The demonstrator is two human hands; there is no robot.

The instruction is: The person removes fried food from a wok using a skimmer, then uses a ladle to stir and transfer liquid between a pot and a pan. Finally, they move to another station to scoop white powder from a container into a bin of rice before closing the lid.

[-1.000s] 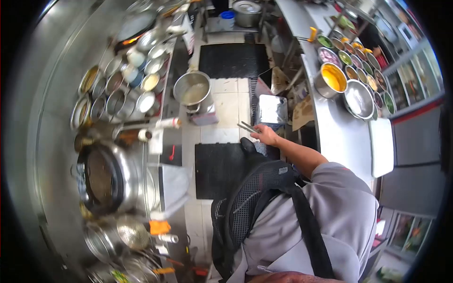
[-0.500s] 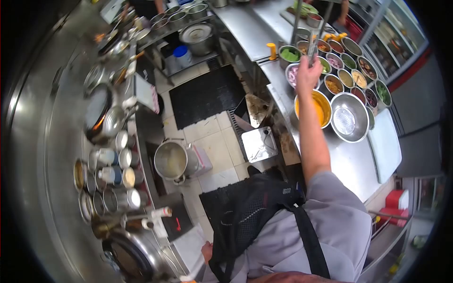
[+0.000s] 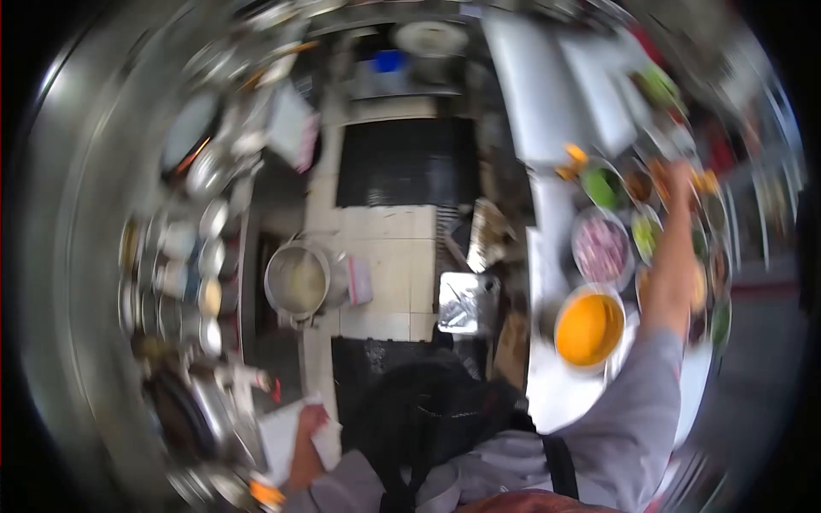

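Note:
My right hand point(image 3: 678, 175) reaches over the far part of the ingredient containers, its fingers smeared by motion; what it touches there is too blurred to tell. Nearest to me on that side is a bowl of orange sauce or puree point(image 3: 590, 329). Beyond it stand a bowl of chopped purple onion point(image 3: 601, 248) and a container of green leaves point(image 3: 604, 186). At the lower left, my left hand point(image 3: 314, 417) is beside a white board or sheet point(image 3: 286, 440), its fingers blurred.
A large pot point(image 3: 297, 280) stands on the floor, left of centre, near black mats point(image 3: 406, 162). Pans and containers point(image 3: 211, 256) line the left counter. A foil-like tray point(image 3: 467, 303) lies beside the right counter point(image 3: 564, 402).
The view has turned, and the containers sit lower in it. My right hand is farther right, over the far containers. My left hand has come up beside the white board or sheet.

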